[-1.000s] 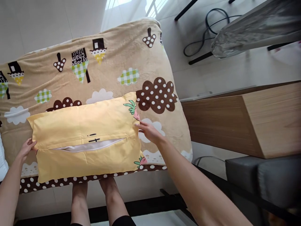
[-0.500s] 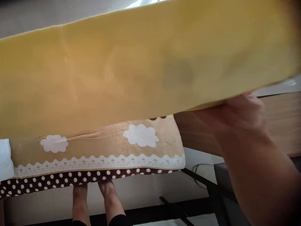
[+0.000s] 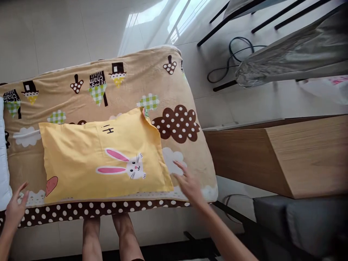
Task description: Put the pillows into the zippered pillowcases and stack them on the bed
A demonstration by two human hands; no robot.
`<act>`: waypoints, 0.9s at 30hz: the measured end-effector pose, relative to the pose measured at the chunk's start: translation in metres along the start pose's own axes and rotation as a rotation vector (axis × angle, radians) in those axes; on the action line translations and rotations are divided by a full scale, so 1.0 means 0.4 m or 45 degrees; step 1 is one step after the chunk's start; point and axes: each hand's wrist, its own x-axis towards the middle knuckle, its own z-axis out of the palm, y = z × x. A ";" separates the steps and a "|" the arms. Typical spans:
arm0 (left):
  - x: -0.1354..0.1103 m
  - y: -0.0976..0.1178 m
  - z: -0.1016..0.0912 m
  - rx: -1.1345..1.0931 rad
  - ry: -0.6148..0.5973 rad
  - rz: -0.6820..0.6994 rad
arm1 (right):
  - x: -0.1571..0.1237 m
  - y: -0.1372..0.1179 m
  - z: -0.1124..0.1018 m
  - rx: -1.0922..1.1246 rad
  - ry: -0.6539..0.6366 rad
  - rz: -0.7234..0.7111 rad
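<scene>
One yellow cotton pillow with a white-and-pink rabbit print (image 3: 104, 163) lies flat on the bed, near its front edge. The case is a plain warm yellow; the rabbit's face sits a little right of centre with two long pink ears stretched to the left, an orange carrot shape shows at the lower left corner, and small dark lettering runs along the top edge. The upper right corner is turned up slightly, showing a bit of green print. The fabric looks smooth, with only faint creases.

Under it is one tan fleece blanket patterned with brown polka-dot clouds, white clouds and checked green shapes (image 3: 174, 90), which covers the bed and ends in a brown dotted border at the front.

The left hand (image 3: 15, 210) hovers off the pillow's lower left corner, fingers spread loosely and holding nothing. The right hand (image 3: 190, 185) is just beside the pillow's lower right corner, fingers extended and apart, empty, above the blanket; whether it touches the blanket cannot be told.

A white cushion edge (image 3: 4, 174) shows at the far left. One light wooden cabinet (image 3: 299, 156) stands to the right of the bed. Two bare feet (image 3: 114, 232) show below the bed's edge.
</scene>
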 end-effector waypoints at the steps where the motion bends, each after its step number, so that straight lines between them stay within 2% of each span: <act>1: -0.001 0.070 0.042 0.011 -0.044 0.137 | -0.001 -0.056 0.035 0.027 -0.055 -0.089; 4: 0.000 0.349 0.199 -0.033 -0.057 0.709 | 0.027 -0.309 0.149 0.032 -0.244 -0.446; 5: 0.000 0.443 0.256 -0.008 -0.048 0.841 | 0.042 -0.400 0.189 0.033 -0.301 -0.576; 7: 0.005 0.596 0.367 0.053 -0.031 0.951 | 0.077 -0.553 0.265 0.037 -0.372 -0.732; 9: 0.026 0.677 0.458 0.139 -0.088 0.957 | 0.119 -0.634 0.328 0.040 -0.476 -0.858; 11: 0.072 0.674 0.512 0.247 -0.111 0.881 | 0.176 -0.631 0.366 0.029 -0.558 -0.942; 12: 0.104 0.645 0.523 0.303 -0.100 0.826 | 0.212 -0.602 0.374 0.015 -0.562 -0.932; 14: 0.184 0.553 0.513 0.400 -0.040 0.674 | 0.297 -0.503 0.366 -0.032 -0.509 -0.744; 16: 0.271 0.445 0.470 0.450 0.050 0.458 | 0.390 -0.377 0.334 -0.093 -0.450 -0.424; 18: 0.349 0.350 0.409 0.460 0.085 0.292 | 0.473 -0.259 0.289 -0.138 -0.438 -0.198; 20: 0.398 0.292 0.350 0.409 0.132 0.092 | 0.527 -0.187 0.247 -0.179 -0.449 -0.065; 21: 0.407 0.281 0.327 0.370 0.195 0.042 | 0.540 -0.177 0.233 -0.200 -0.419 -0.010; 22: 0.406 0.285 0.312 0.326 0.275 0.046 | 0.542 -0.189 0.227 -0.206 -0.367 0.017; 24: 0.377 0.339 0.312 0.243 0.405 0.244 | 0.512 -0.269 0.240 -0.162 -0.270 -0.044; 25: 0.353 0.386 0.328 0.209 0.408 0.397 | 0.483 -0.331 0.259 -0.109 -0.252 -0.141; 27: 0.304 0.506 0.390 0.177 0.232 0.739 | 0.412 -0.474 0.318 -0.011 -0.382 -0.401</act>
